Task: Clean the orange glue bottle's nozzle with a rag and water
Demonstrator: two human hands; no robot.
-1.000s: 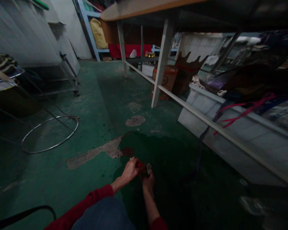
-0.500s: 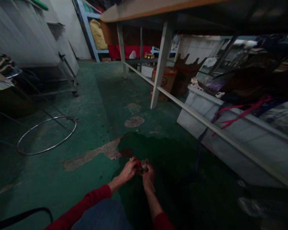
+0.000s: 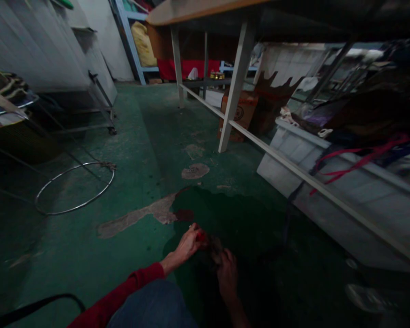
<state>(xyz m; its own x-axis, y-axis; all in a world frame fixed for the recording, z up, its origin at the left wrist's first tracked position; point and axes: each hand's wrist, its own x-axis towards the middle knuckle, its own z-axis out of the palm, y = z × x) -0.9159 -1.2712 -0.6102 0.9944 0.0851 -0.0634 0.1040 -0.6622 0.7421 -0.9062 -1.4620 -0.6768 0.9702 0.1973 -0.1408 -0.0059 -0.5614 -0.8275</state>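
Low over the dark wet patch of the floor (image 3: 246,205), my left hand (image 3: 187,243) is closed, its fingertips pinching a small red piece (image 3: 201,236). Just to the right is a blurred greyish thing (image 3: 214,248), which seems to reach from the red piece to my other hand; its kind cannot be made out. My right hand (image 3: 228,271) has its fingers curled around the near right end of that greyish thing. Whether the red and grey parts are joined is hidden by blur and shadow.
Overhead at the right is a table with pale metal legs (image 3: 234,91) and a low crossbar. Beneath it stand a cardboard box (image 3: 239,114) and a grey bin (image 3: 314,182) heaped with cloth. A metal ring (image 3: 75,212) lies left; a clear bottle-like object (image 3: 369,298) lies right.
My right hand has moved right and toward me, widening the gap between the hands. The left hand still holds the red piece. The view has shifted slightly.
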